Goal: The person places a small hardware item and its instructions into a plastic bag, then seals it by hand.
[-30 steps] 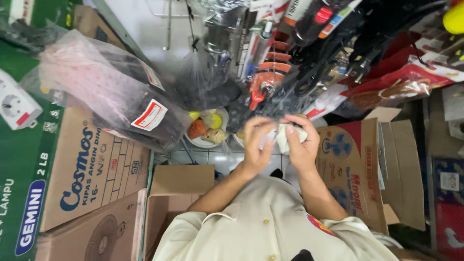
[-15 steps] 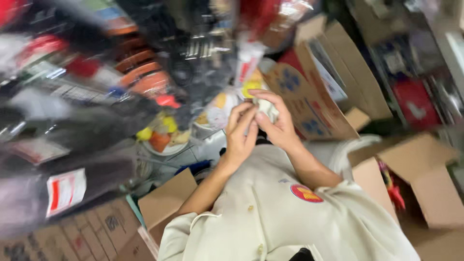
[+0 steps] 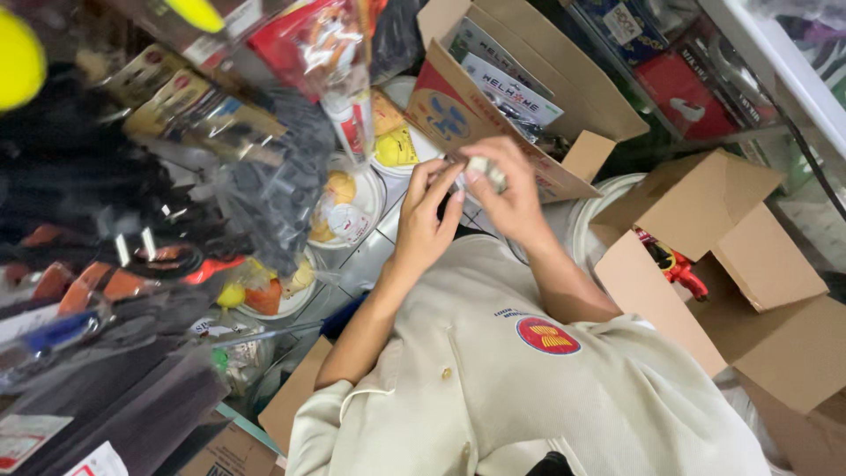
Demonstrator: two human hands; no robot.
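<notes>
The setting is a crowded stockroom: a tiled floor shows only in a narrow strip between cardboard cartons, hanging packaged goods and stacked plastic bags.

The small whitish object sits at the centre of the view, held up between both hands in front of the person's chest. Its exact kind cannot be told; it is partly covered by fingers.

The right hand holds the object from the 3 o'clock side, its fingers curled over and pinching it, thumb side toward the 9 o'clock. The left hand lies at 8 o'clock of the object, fingers extended upward and close together, their tips meeting the object's lower left edge. The two hands touch one another at the fingertips.

Directly behind the hands, at 12 o'clock, stands an open brown cardboard carton with a fan picture on its side, holding printed leaflets. At 3 to 4 o'clock lies a second open plain brown cardboard box; a red and yellow tool shows at its inner edge. At 9 o'clock of the hands rest white round plastic bowls with yellow and white small items bagged inside. Farther out at 9 to 10 o'clock hang dark plastic-wrapped goods, and a red-printed clear packet hangs at 11 o'clock.

Below, at 6 o'clock, is the person's cream short-sleeved shirt with a round red badge.
</notes>
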